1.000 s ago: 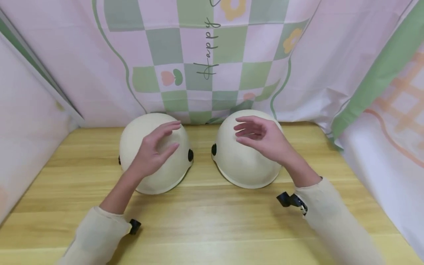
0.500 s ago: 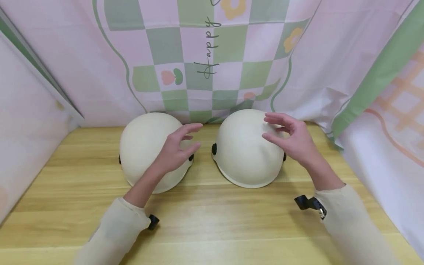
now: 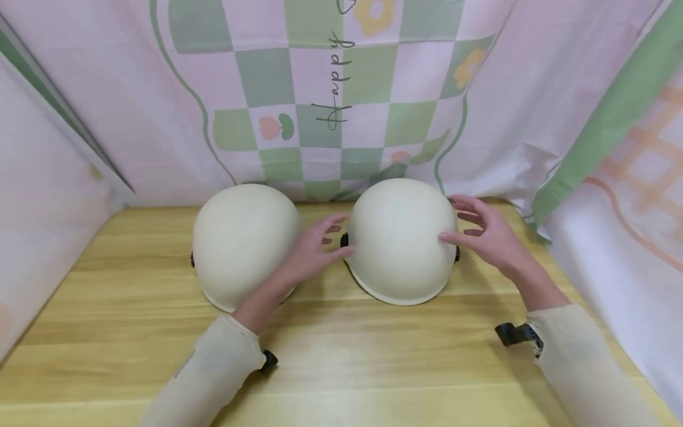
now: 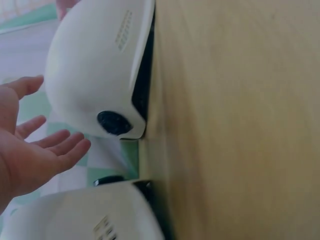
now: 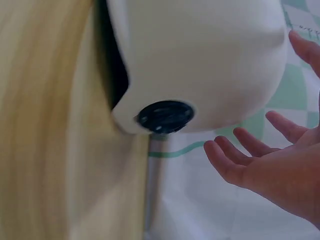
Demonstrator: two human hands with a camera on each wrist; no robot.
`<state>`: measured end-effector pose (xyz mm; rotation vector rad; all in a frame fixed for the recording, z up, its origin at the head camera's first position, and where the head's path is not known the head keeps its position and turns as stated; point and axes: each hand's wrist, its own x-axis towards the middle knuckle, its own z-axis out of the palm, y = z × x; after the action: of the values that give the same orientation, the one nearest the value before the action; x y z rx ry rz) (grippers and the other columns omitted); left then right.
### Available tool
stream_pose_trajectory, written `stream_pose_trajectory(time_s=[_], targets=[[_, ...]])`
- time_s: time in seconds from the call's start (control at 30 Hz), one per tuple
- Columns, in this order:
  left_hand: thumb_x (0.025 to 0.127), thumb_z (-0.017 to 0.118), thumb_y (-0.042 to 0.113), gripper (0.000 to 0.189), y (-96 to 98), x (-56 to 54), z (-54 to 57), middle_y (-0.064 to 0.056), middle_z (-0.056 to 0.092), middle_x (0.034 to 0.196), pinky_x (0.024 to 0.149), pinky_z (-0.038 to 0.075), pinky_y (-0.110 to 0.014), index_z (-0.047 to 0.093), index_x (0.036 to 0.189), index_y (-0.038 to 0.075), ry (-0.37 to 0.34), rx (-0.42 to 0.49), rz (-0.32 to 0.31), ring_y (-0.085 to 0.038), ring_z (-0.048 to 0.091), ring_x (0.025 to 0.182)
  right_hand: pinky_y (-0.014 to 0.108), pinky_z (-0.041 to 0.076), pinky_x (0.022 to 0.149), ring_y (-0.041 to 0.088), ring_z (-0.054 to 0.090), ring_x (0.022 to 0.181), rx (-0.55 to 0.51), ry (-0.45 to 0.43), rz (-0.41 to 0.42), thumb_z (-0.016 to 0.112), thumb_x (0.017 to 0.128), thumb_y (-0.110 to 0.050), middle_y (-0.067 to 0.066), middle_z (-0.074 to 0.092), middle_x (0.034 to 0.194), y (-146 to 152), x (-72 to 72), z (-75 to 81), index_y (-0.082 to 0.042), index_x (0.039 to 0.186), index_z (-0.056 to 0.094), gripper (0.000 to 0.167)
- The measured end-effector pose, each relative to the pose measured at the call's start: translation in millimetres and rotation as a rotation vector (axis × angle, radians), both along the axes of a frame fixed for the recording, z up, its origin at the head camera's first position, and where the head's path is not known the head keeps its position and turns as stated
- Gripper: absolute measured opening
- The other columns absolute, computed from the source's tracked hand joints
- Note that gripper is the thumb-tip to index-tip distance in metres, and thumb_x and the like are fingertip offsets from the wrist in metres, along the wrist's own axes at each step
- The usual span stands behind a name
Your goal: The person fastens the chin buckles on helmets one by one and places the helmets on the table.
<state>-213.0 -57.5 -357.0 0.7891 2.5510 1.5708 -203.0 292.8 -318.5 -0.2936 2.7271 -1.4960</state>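
head view: one cream helmet (image 3: 400, 243), by the worktop's (image 3: 341, 367) back edge; left hand (image 3: 315, 252) and right hand (image 3: 488, 237) at either side, fingers spread; second helmet (image 3: 240, 237), nearer the left edge. left wrist view: fingers loosely curved beside a black disc (image 4: 114, 122). right wrist view: thumb and fingers apart, contact unclear.

Remotely, I see the bare left hand (image 3: 315, 252) and bare right hand (image 3: 491, 237) at opposite sides of one cream dome-shaped helmet (image 3: 400, 243); another cream dome-shaped helmet (image 3: 242, 237) stands leftward.
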Motion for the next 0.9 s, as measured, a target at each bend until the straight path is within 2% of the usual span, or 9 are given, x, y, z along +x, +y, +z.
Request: stream_pose_trajectory(time_s=[0.1,0.27,0.37,0.6,0.77,0.9], targets=[[0.095,0.078,0.021,0.072,6.0,-1.2,-3.7,-0.013,0.042,0.161,0.111,0.045,-0.05,0.042,0.157,0.009,-0.065,0.02,0.0,-0.037,0.045,0.143,0.069,0.032,0.113,0.051,0.031,0.147,-0.057,-0.068,0.03,0.075,0.095,-0.012,0.027,0.026,0.164,6,-3.1,-11.1,-0.008,0.165,0.021,0.089],[0.093,0.08,0.024,0.085,14.8,-4.4,-8.3,-0.009,0.028,0.168,0.111,0.045,-0.054,0.032,0.163,0.017,-0.171,0.052,0.007,-0.038,0.036,0.148,0.074,0.029,0.112,0.053,0.027,0.147,-0.122,-0.116,0.084,0.072,0.096,-0.009,0.028,0.021,0.165,16,-6.2,-26.0,-0.017,0.167,0.016,0.091],[0.092,0.081,0.027,0.092,18.9,-7.2,-11.3,-0.008,0.024,0.17,0.113,0.042,-0.057,0.026,0.165,0.019,-0.196,0.036,0.011,-0.038,0.033,0.15,0.077,0.026,0.111,0.056,0.023,0.147,-0.13,-0.143,0.114,0.073,0.094,-0.009,0.029,0.016,0.166,21,-6.7,-30.7,-0.024,0.168,0.012,0.097],[0.086,0.086,0.027,0.105,23.4,-12.9,-16.9,-0.006,0.02,0.172,0.123,0.021,-0.061,0.019,0.167,0.024,-0.277,0.047,0.01,-0.032,0.018,0.157,0.074,0.03,0.109,0.064,0.025,0.143,-0.124,-0.186,0.167,0.074,0.092,-0.011,0.033,0.009,0.165,26,-6.9,-37.4,-0.034,0.167,0.004,0.105],[0.083,0.089,0.023,0.11,23.6,-13.9,-17.5,-0.012,0.025,0.169,0.122,0.021,-0.061,0.017,0.167,0.026,-0.299,0.059,-0.002,-0.034,0.023,0.155,0.072,0.033,0.107,0.065,0.026,0.142,-0.119,-0.182,0.164,0.075,0.091,-0.009,0.034,0.008,0.165,27,-7.2,-39.8,-0.033,0.167,0.003,0.107],[0.083,0.089,0.022,0.111,23.7,-14.7,-17.7,-0.014,0.028,0.167,0.121,0.023,-0.062,0.017,0.167,0.026,-0.288,0.055,-0.002,-0.036,0.026,0.153,0.07,0.037,0.105,0.066,0.03,0.139,-0.108,-0.168,0.153,0.076,0.09,-0.008,0.035,0.011,0.164,27,-7.9,-39.5,-0.03,0.168,0.004,0.108]])
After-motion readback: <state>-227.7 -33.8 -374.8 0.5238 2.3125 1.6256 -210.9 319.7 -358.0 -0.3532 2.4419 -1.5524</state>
